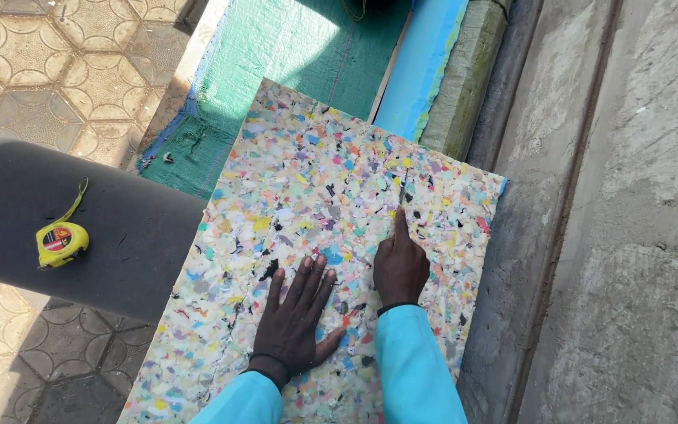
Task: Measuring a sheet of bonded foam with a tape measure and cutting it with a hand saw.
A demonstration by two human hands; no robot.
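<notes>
You are pressing your left hand (296, 318) flat, fingers spread and grasping nothing, on the speckled foam sheet (308, 212), which is lying directly under both hands with its long axis running near to far. Your right hand (399, 263), just right of the left and slightly farther, is closing around a thin blade (402, 188), its tip pointing far along that axis.

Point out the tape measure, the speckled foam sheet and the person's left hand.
tape measure (61, 243), head view, yellow case.
speckled foam sheet (308, 177), head view, bare upper part.
left hand (296, 318), head view, back of hand.
</notes>
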